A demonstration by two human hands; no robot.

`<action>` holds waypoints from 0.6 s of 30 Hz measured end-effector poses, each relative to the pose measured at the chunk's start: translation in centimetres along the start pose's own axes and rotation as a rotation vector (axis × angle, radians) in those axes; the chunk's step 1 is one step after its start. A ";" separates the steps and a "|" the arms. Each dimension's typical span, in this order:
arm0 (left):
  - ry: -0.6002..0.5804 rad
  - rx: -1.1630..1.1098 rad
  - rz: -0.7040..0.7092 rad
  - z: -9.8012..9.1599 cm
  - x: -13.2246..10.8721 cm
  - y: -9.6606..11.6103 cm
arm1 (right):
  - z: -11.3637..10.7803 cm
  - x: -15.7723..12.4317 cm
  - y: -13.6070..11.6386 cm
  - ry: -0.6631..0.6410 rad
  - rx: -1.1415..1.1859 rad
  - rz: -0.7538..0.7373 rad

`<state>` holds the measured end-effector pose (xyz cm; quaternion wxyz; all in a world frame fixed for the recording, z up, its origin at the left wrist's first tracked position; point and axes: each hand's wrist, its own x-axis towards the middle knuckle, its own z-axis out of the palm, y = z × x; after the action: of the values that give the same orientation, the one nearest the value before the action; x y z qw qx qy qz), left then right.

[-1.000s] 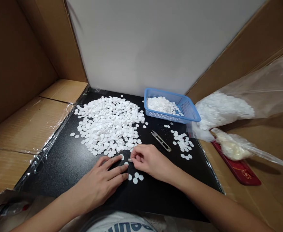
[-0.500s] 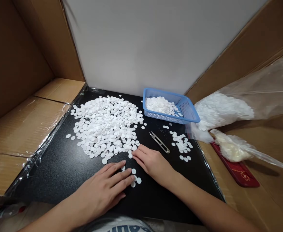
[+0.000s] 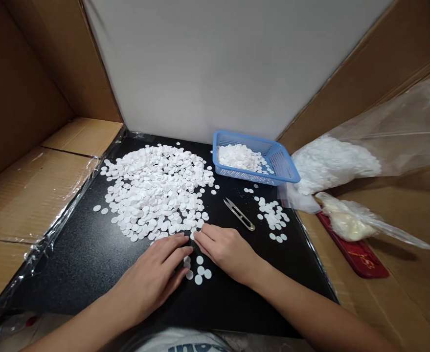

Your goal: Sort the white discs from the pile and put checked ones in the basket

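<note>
A wide heap of small white round discs point(image 3: 159, 190) covers the middle of the black tabletop point(image 3: 79, 259). At the heap's near edge, my right hand point(image 3: 225, 252) is closed, its fingertips pressed together at a white disc that shows only in part. My left hand point(image 3: 159, 269) lies beside it, palm down with fingers apart, holding nothing I can see. A few loose discs point(image 3: 200, 270) rest between the two hands, some partly under the left fingers. Right of my right hand lies a pair of metal thread snips point(image 3: 239, 214).
A blue plastic basket point(image 3: 218, 168) holding white discs stands at the back. A small disc pile point(image 3: 273, 215) sits to the right. Beyond the edge are a clear bag of white pieces point(image 3: 335, 164), a yellowish-filled bag point(image 3: 347, 220) and a red flat object point(image 3: 357, 254). Cardboard walls point(image 3: 42, 63) surround the table.
My left hand has moved forward to the heap's edge, uncovering more loose discs. My right hand stays at the near edge, fingers closed. The view has shifted slightly.
</note>
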<state>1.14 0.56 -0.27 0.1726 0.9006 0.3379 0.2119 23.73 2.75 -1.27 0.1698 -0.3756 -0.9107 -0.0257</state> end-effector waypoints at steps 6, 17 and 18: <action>0.007 -0.054 -0.041 -0.1 1.1 0.3 | 0.0 0.1 -0.2 0.044 0.153 0.057; -0.103 0.038 0.010 0.0 1.4 0.3 | -3.3 -0.8 1.1 -0.195 0.586 0.568; -0.102 0.033 0.011 0.0 1.4 0.3 | -3.1 -0.8 1.3 -0.164 0.551 0.551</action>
<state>2.26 1.36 0.25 0.1736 0.9148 0.3270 0.1613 26.04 2.57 1.29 0.1914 -0.5469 -0.7593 0.2963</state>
